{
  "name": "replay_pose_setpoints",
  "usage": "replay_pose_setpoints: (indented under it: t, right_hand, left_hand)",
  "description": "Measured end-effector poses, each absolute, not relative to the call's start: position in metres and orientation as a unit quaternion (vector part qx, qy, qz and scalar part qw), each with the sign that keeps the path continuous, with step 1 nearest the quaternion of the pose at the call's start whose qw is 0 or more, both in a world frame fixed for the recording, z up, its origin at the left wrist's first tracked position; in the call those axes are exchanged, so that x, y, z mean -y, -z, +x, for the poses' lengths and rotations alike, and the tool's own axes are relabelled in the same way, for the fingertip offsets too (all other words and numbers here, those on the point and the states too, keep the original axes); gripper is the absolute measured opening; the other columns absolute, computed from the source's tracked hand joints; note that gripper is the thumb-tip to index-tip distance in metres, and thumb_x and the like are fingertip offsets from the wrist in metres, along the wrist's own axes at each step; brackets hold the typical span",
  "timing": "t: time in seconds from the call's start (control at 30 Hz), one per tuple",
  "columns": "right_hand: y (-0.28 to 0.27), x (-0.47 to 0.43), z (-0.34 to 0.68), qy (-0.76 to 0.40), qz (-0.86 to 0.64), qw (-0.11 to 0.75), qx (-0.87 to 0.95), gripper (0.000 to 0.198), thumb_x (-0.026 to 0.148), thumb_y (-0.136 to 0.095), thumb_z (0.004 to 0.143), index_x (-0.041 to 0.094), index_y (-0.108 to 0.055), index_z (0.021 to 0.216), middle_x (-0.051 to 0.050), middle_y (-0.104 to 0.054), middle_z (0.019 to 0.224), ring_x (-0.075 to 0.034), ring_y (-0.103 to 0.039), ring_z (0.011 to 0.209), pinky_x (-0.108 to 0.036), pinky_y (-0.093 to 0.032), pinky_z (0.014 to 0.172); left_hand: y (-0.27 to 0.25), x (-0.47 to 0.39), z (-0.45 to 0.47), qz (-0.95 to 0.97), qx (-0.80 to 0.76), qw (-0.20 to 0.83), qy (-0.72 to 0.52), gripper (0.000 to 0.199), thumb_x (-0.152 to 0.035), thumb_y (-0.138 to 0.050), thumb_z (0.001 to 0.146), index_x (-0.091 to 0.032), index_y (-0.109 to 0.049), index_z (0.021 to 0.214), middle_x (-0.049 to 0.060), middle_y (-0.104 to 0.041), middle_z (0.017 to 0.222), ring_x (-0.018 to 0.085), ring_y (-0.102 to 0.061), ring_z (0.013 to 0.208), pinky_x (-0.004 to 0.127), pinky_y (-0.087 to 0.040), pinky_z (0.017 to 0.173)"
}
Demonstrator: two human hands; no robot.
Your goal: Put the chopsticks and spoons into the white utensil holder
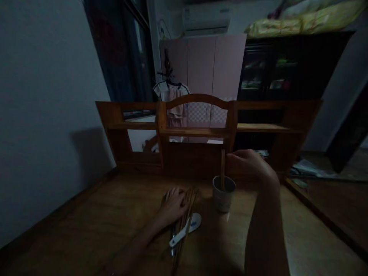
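Note:
My left hand (174, 205) lies on the table with its fingers loosely spread, against a bundle of wooden chopsticks (189, 203). A white ceramic spoon (185, 230) with a blue mark lies across the chopsticks. Partly beneath it shows a thin metal utensil (173, 251), its kind unclear. To the right, a pale cup (223, 201) stands upright with chopsticks (222, 166) rising out of it. My right hand (251, 165) is above the cup, fingers pinched together at the upper end of those chopsticks. Dim light hides the exact finger contact.
A wooden shelf unit (198, 132) stands along the table's far edge, behind the cup. A white wall (51, 115) borders the left side. The wooden table (115, 214) has a raised edge (324, 218) on the right.

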State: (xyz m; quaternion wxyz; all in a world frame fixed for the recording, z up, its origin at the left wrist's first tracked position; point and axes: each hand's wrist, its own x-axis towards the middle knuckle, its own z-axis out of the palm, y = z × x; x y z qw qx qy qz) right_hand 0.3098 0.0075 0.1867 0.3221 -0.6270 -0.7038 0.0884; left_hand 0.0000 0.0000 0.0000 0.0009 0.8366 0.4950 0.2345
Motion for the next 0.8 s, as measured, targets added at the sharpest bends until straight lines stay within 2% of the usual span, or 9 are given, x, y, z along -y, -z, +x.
replay_pose_setpoints:
  t: [0.27,0.4,0.8]
  right_hand:
    - [-0.1869,-0.0091,0.3117,-0.109,-0.615,0.318,0.714,0.043,0.053,-0.053,0.085,0.016,-0.075,0.09,-0.008,-0.073,0.078,-0.022,-0.065,0.071,-0.026,-0.044,0.058]
    - [-0.1863,-0.0105,0.3122,-0.116,-0.613,0.32,0.713,0.043,0.053,-0.053,0.084,0.016,-0.074,0.091,-0.008,-0.072,0.077,-0.021,-0.065,0.07,-0.025,-0.043,0.057]
    - [-0.186,-0.0096,0.3119,-0.109,-0.605,0.33,0.716,0.043,0.053,-0.054,0.083,0.016,-0.075,0.089,-0.008,-0.072,0.075,-0.02,-0.064,0.068,-0.025,-0.043,0.056]
  left_hand:
    - [-0.0006,0.0025,-0.0019,0.837,-0.489,0.018,-0.245,0.036,-0.054,-0.051,0.087,-0.02,-0.057,0.074,0.007,-0.054,0.112,0.026,-0.046,0.112,0.04,-0.035,0.098]
    - [-0.0011,0.0045,-0.0009,0.838,-0.487,0.024,-0.246,0.04,-0.059,-0.055,0.082,-0.02,-0.057,0.074,0.008,-0.054,0.114,0.027,-0.045,0.113,0.041,-0.035,0.097]
    - [0.0028,0.0022,0.0006,0.838,-0.486,0.006,-0.247,0.02,-0.036,-0.065,0.078,-0.02,-0.053,0.072,0.006,-0.053,0.112,0.026,-0.045,0.113,0.04,-0.035,0.096]
